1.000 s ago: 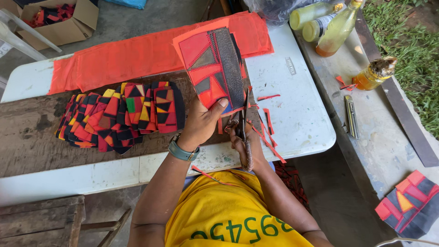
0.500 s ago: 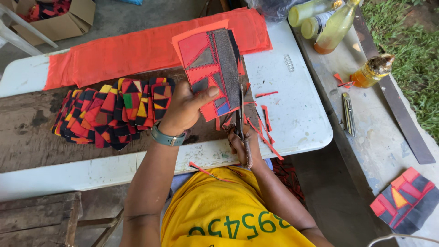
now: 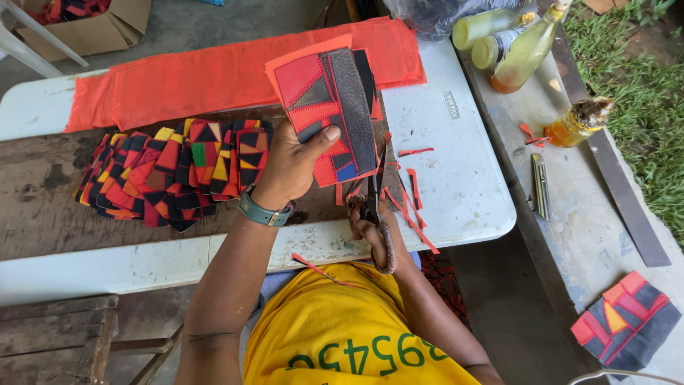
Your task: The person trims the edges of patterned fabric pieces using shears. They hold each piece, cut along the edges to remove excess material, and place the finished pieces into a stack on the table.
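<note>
While the left hand [image 3: 291, 165] grips a red-and-black patchwork fabric panel [image 3: 324, 107], the right hand [image 3: 374, 229] clasps dark metal scissors [image 3: 375, 207]. Red offcuts [image 3: 413, 189] litter the white bench [image 3: 456, 153].

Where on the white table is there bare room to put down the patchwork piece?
Bare white table lies right of the scissors, up to the table edge. The near strip below the stacked patchwork pieces is also free. Crowded: red offcut strips beside the scissors, and orange fabric along the far side.

A red, black and grey patchwork panel [image 3: 324, 107] stands tilted above the left hand's [image 3: 292, 167] thumb, with scissors [image 3: 376, 214] blades at its lower-right edge.
</note>
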